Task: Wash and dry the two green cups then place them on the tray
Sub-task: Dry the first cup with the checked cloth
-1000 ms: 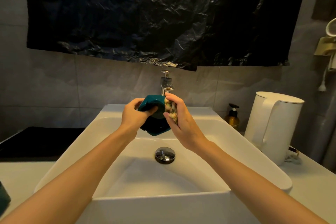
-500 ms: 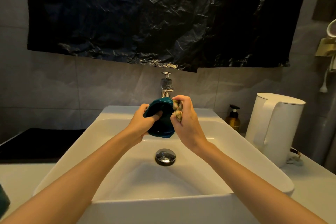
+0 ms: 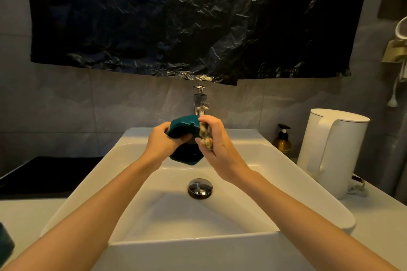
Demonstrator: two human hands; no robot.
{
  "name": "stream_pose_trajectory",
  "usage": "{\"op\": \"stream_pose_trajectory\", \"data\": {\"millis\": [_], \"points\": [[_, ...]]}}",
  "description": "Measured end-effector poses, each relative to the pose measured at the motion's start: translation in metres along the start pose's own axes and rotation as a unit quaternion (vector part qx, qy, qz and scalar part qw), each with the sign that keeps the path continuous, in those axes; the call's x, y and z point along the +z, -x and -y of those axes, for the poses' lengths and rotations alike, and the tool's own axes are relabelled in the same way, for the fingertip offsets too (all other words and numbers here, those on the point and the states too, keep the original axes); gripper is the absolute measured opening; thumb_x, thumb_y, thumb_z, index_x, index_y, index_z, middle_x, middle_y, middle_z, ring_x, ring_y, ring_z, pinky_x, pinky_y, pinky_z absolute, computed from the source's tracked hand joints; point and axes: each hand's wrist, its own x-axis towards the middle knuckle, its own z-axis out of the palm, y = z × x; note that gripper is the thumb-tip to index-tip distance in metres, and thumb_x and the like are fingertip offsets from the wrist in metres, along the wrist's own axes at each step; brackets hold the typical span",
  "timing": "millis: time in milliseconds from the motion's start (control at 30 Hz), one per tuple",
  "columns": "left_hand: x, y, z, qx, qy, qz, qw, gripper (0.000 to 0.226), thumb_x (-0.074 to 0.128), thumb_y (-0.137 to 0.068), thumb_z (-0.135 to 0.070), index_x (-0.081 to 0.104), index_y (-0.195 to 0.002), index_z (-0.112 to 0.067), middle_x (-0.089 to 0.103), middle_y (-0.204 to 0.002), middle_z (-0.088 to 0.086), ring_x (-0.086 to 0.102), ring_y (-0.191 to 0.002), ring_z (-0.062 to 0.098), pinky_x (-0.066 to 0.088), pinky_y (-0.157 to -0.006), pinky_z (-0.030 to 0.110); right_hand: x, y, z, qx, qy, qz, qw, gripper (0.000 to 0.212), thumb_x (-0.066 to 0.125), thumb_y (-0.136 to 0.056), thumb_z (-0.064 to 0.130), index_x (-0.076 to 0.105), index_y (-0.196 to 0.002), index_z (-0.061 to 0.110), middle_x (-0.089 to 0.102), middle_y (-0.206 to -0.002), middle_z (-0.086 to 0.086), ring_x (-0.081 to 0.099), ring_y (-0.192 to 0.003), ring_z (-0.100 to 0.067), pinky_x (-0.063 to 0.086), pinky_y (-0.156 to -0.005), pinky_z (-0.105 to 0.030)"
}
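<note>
Gripping a dark green cup (image 3: 184, 130) by its rim, the left hand (image 3: 164, 144) holds it tilted on its side above the white sink (image 3: 154, 182), thumb over the near edge and fingers tucked underneath. The right hand (image 3: 217, 145) is closed around a small pale speckled scrubbing pad (image 3: 206, 138) and presses it against the cup's right side, so the two hands meet at the cup just in front of the chrome faucet (image 3: 200, 103). Below them the round metal drain plug (image 3: 200, 188) sits in the basin floor. A second dark green object (image 3: 5, 242), cut off by the frame, rests on the counter at the far left edge. To the right of the sink stand an amber pump bottle (image 3: 282, 141) and a white kettle (image 3: 330, 152). A black plastic sheet (image 3: 187, 20) hangs on the tiled wall behind.
</note>
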Motion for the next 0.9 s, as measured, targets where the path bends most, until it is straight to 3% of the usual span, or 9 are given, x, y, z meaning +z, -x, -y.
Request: {"op": "stream_pose_trajectory", "data": {"millis": [100, 267, 367, 567, 733, 833, 900], "points": [[0.0, 0.0, -0.001, -0.007, 0.028, 0.001, 1.0, 0.029, 0.071, -0.081, -0.017, 0.056, -0.106, -0.02, 0.064, -0.099, -0.002, 0.06, -0.093, 0.017, 0.045, -0.066, 0.017, 0.004, 0.002, 0.001, 0.005, 0.006, -0.008, 1.0, 0.048, 0.053, -0.095, 0.016, 0.03, -0.137, 0.013, 0.034, -0.139, -0.006, 0.042, -0.122, -0.017, 0.045, -0.101, -0.037], [0.008, 0.006, 0.003, 0.041, -0.052, 0.059, 0.996, 0.035, 0.075, -0.078, -0.02, 0.058, -0.108, -0.019, 0.065, -0.095, -0.003, 0.06, -0.088, 0.012, 0.048, -0.073, 0.021, -0.002, -0.002, 0.004, -0.038, 0.061, -0.016, 0.997, 0.036, 0.054, -0.093, 0.009, 0.045, -0.128, 0.008, 0.041, -0.138, -0.007, 0.042, -0.125, -0.021, 0.041, -0.105, -0.032], [0.006, 0.004, 0.002, 0.001, 0.006, 0.033, 0.999, 0.033, 0.073, -0.079, -0.017, 0.058, -0.108, -0.018, 0.065, -0.097, -0.001, 0.061, -0.092, 0.016, 0.048, -0.072, 0.021, 0.0, 0.002, 0.001, -0.012, 0.029, -0.014, 0.999, 0.042, 0.054, -0.093, 0.008, 0.04, -0.133, 0.01, 0.038, -0.14, -0.006, 0.041, -0.126, -0.02, 0.04, -0.106, -0.036], [0.005, 0.004, -0.003, -0.08, 0.123, 0.01, 0.989, 0.036, 0.07, -0.082, -0.014, 0.058, -0.116, -0.011, 0.066, -0.109, 0.007, 0.061, -0.103, 0.026, 0.051, -0.092, 0.043, 0.007, 0.002, 0.004, 0.019, -0.006, -0.051, 0.998, 0.049, 0.051, -0.095, 0.019, 0.027, -0.137, 0.022, 0.033, -0.139, -0.003, 0.041, -0.123, -0.013, 0.044, -0.102, -0.036], [0.009, 0.008, -0.005, -0.086, 0.172, 0.047, 0.98, 0.019, 0.066, -0.085, -0.011, 0.059, -0.099, -0.022, 0.067, -0.102, 0.003, 0.062, -0.101, 0.026, 0.055, -0.083, 0.041, 0.006, 0.0, 0.007, 0.053, -0.025, -0.084, 0.995, 0.045, 0.052, -0.092, 0.011, 0.035, -0.134, 0.013, 0.038, -0.128, -0.005, 0.044, -0.107, -0.003, 0.048, -0.093, -0.023], [0.014, 0.011, -0.008, -0.1, 0.164, 0.102, 0.976, 0.015, 0.06, -0.09, -0.016, 0.056, -0.101, -0.026, 0.064, -0.106, 0.002, 0.061, -0.102, 0.021, 0.056, -0.073, 0.032, 0.0, -0.002, 0.007, 0.08, -0.006, -0.114, 0.99, 0.044, 0.053, -0.09, 0.0, 0.04, -0.13, 0.013, 0.042, -0.125, -0.006, 0.045, -0.101, 0.002, 0.048, -0.088, -0.014], [0.016, 0.012, -0.01, -0.113, 0.145, 0.147, 0.972, 0.02, 0.058, -0.092, -0.023, 0.054, -0.111, -0.025, 0.062, -0.114, 0.003, 0.059, -0.104, 0.019, 0.056, -0.074, 0.03, -0.005, -0.004, 0.006, 0.094, 0.01, -0.129, 0.987, 0.041, 0.053, -0.091, 0.0, 0.041, -0.128, 0.013, 0.043, -0.125, -0.005, 0.044, -0.098, 0.001, 0.047, -0.085, -0.009]]}}
